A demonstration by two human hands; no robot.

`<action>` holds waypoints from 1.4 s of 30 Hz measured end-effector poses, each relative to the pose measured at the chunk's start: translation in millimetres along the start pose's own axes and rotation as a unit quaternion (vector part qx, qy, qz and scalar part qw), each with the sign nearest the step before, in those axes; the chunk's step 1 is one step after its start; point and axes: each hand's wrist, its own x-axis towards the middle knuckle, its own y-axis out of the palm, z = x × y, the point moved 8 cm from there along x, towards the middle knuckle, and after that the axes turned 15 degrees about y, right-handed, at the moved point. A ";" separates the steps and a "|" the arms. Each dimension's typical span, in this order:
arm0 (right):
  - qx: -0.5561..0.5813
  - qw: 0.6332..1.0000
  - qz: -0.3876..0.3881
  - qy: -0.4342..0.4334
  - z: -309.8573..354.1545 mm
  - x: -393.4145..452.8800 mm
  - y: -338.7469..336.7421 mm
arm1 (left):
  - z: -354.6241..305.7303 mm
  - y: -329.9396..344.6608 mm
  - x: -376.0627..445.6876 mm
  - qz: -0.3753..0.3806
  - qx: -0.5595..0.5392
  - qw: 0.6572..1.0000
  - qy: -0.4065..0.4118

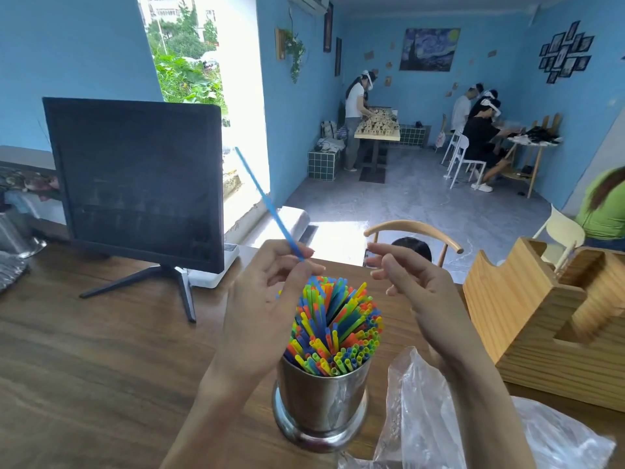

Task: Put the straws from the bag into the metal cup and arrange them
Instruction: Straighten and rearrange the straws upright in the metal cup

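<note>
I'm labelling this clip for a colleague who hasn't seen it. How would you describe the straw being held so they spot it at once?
Start at the wooden table and find the metal cup packed with colourful straws. Just above it, the left hand pinches one blue straw. It alone is out of the cup, slanting up toward the dark monitor.

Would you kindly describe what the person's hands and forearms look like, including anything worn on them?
Both hands, left and right, are bare: no gloves, rings, watch or bracelet show. The forearms are bare to the frame's lower edge, with no sleeve in view. The fingernails look short and unpainted.
</note>
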 end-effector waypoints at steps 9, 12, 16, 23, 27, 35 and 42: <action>-0.186 0.981 0.014 0.049 -24.7 12.5 -3.2 | -6.8 12.3 -6.6 0.072 0.045 0.994 0.073; -0.210 0.977 0.020 0.044 -27.4 12.5 1.1 | -8.6 9.9 -5.3 0.080 0.068 0.991 0.089; -0.203 0.979 0.013 0.025 -26.8 11.7 3.9 | -4.5 9.0 -3.6 0.092 0.071 0.989 0.089; -0.192 0.981 -0.019 -0.016 -19.7 10.2 16.6 | -6.5 9.0 0.9 0.112 0.090 0.985 0.097; -0.168 0.985 -0.038 -0.031 -14.0 7.8 13.4 | -7.1 8.8 3.5 0.125 0.098 0.983 0.087; -0.175 0.983 -0.034 -0.035 -11.6 6.1 15.3 | -2.0 11.5 8.3 0.165 0.099 0.978 0.086; -0.136 0.985 -0.067 -0.079 7.1 -6.3 12.3 | -9.9 17.2 7.8 0.179 0.224 0.943 0.171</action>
